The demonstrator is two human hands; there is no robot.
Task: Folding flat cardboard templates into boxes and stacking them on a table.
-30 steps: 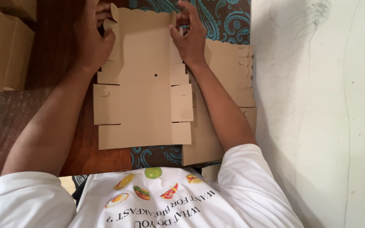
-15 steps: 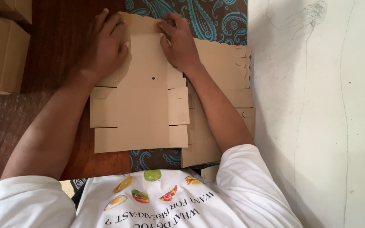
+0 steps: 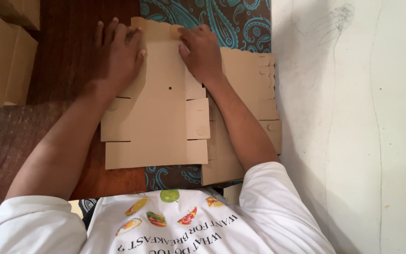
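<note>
Dark wooden flooring (image 3: pixel 66 42) fills the upper left of the frame, with a teal paisley cloth (image 3: pixel 222 19) at the top centre and a pale scuffed wall (image 3: pixel 353 117) down the whole right side. At centre lies a flat, unfolded cardboard box blank (image 3: pixel 153 117), its slotted flaps pointing toward the right and its scalloped edge toward the top. It rests partly on a stack of similar cardboard blanks (image 3: pixel 254 89) that shows from under it on the right and lower centre. The left hand (image 3: pixel 118 54) lies palm down on the upper left part of the blank, fingers spread loosely and flat, fingertips reaching past the card's top edge. The right hand (image 3: pixel 203 49) presses on the upper middle of the blank, fingers held close together and curled slightly over a fold line near the top. Folded brown cartons (image 3: pixel 3 51) stand at the far upper left. A white printed shirt (image 3: pixel 175 226) fills the bottom.
</note>
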